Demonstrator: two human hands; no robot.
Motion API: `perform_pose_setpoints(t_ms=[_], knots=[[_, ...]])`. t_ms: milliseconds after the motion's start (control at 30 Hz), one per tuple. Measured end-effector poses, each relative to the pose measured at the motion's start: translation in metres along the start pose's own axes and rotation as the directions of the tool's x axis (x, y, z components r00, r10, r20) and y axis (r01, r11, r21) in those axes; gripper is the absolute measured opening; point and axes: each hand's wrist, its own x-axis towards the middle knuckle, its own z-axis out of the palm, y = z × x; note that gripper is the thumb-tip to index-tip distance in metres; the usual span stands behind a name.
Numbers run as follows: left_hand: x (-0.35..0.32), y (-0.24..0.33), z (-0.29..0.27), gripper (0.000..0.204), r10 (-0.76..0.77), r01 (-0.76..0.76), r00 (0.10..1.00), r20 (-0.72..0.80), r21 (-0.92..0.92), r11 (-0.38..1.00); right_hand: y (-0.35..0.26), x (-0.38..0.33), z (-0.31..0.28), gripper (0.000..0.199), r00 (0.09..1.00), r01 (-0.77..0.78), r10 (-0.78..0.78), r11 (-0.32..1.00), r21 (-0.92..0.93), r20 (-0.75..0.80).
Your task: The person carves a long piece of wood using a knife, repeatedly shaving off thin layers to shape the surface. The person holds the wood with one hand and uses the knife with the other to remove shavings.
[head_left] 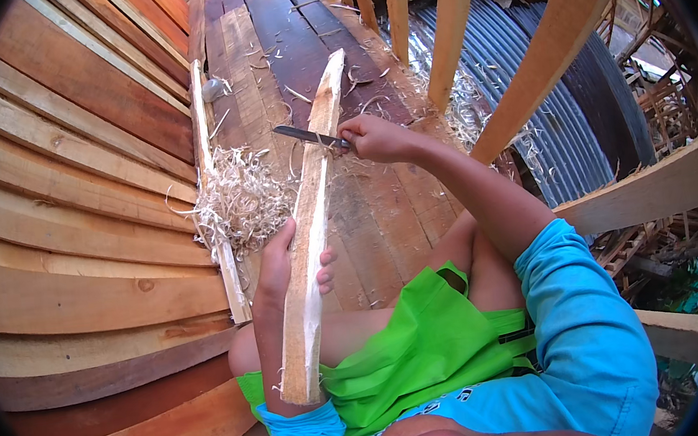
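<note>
A long strip of pale wood (312,213) slants from my lap up and away across the plank floor, its far end tapering. Around its lower half wraps my left hand (283,262), with the fingers showing on the right side and the thumb on the left. My right hand (375,139) is closed on the handle of a knife (307,135). The dark blade lies across the upper part of the strip, pointing left. Most of the handle is hidden in my fist.
Curled wood shavings (242,196) lie heaped left of the strip, beside a thin wooden batten (228,276). A plank wall (85,184) rises on the left. Wooden railing posts (552,55) stand on the right, with corrugated metal sheets (489,53) beyond. Loose shavings dot the floor (366,216).
</note>
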Motion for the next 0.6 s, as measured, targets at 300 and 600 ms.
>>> perform_pose_setpoints(t_ms=[300,600], knots=[[0.004,-0.002,0.002,0.054,-0.011,0.011,1.0,-0.019,0.008,1.0,-0.037,-0.03,0.002,0.047,0.998,-0.057,0.06,0.994,-0.093,0.027],[0.007,-0.006,0.011,0.046,0.015,0.001,0.993,-0.116,0.134,0.991,-0.041,-0.029,0.008,0.058,0.969,-0.246,0.247,0.961,-0.124,-0.004]])
